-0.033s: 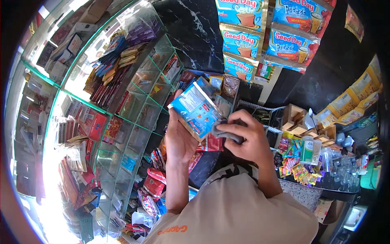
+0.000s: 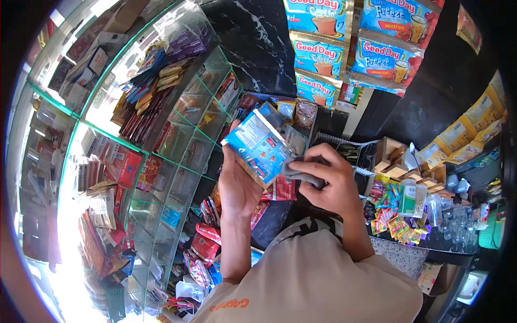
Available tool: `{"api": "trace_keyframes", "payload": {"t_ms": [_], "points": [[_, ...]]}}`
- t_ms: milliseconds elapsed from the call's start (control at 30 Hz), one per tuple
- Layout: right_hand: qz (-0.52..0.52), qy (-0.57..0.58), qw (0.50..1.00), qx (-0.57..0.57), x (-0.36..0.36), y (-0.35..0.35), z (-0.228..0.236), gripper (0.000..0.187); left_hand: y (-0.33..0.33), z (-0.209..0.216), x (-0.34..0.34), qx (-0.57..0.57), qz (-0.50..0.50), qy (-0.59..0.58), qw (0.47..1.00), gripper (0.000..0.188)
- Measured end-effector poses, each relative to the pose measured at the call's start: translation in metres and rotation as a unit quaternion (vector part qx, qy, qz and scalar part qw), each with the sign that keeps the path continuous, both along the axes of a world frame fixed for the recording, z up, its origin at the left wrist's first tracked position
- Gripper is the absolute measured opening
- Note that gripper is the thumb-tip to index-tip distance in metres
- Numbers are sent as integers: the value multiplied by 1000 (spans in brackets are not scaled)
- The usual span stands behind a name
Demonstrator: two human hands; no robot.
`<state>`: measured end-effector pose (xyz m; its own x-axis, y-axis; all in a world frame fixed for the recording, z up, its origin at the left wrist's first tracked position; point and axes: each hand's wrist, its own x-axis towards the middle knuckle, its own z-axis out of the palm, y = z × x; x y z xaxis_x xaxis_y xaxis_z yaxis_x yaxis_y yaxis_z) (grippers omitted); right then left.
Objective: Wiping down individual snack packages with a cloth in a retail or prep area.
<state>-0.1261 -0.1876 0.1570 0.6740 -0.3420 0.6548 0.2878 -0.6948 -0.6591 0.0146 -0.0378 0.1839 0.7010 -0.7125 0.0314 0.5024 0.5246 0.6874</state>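
Observation:
A blue sachet [image 2: 261,148] with a pale printed panel rests tilted across the palm of my left hand [image 2: 237,183]. That hand grips it from the left and below, and most of its fingers are hidden behind the packet. My right hand [image 2: 331,180] is closed on a dark grey cloth [image 2: 304,173], pinched between thumb and fingers. The cloth touches the sachet's lower right edge. Just beneath the sachet lies a red packet [image 2: 281,188].
Glass shelves [image 2: 161,156] stacked with sachets rise on the left. Strips of blue sachets [image 2: 318,56] hang ahead. To the right are a wooden rack [image 2: 390,161], a lidded jar [image 2: 412,199], clear glasses [image 2: 458,220] and small colourful packets [image 2: 401,229]. Red packets [image 2: 205,242] lie beside my left forearm.

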Motion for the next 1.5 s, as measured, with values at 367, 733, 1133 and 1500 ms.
{"api": "trace_keyframes", "payload": {"t_ms": [367,733,1133,1500], "points": [[-80,-98,991,49,7,-6,14,47,-19,-2,-19,-29,26,-46,998,58],[21,-75,997,-28,15,29,13,50,-26,8,-21,-47,57,-74,994,64],[-104,-107,987,-68,21,19,17,57,-17,-8,-19,-46,-34,-59,997,66],[143,-13,989,33,7,27,-13,49,-17,-22,-25,-16,32,-69,997,69]]}}
